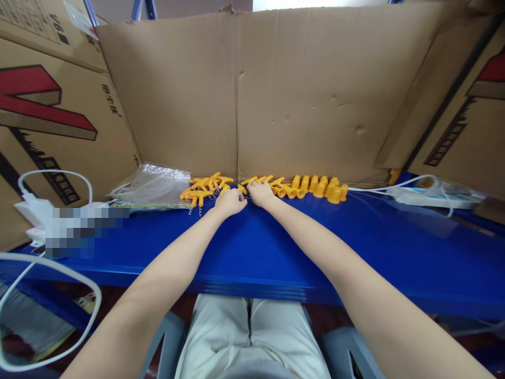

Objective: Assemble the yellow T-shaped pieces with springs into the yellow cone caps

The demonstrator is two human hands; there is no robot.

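Observation:
Near the back of the blue table (pixel 252 252), my left hand (pixel 231 202) is closed, with its fingers curled round a yellow-handled corkscrew (pixel 242 189) that is mostly hidden. Close beside it on the right, my right hand (pixel 259 193) has its fingers bent together; what they grip is hidden. Several yellow T-shaped corkscrews (pixel 199 195) with metal spirals lie in a heap left of my left hand. More yellow handles (pixel 277 181) lie just behind and right of my right hand. Beyond them, several yellow caps (pixel 334 193) stand upright, and others (pixel 292 192) lie with their open ends towards me.
A stack of clear plastic bags (pixel 153 184) lies at the left. White chargers and a cable (pixel 59 173) sit at the far left, a white power strip (pixel 434 197) at the right. Cardboard (pixel 307 95) walls the back; printed boxes (pixel 51 116) flank it.

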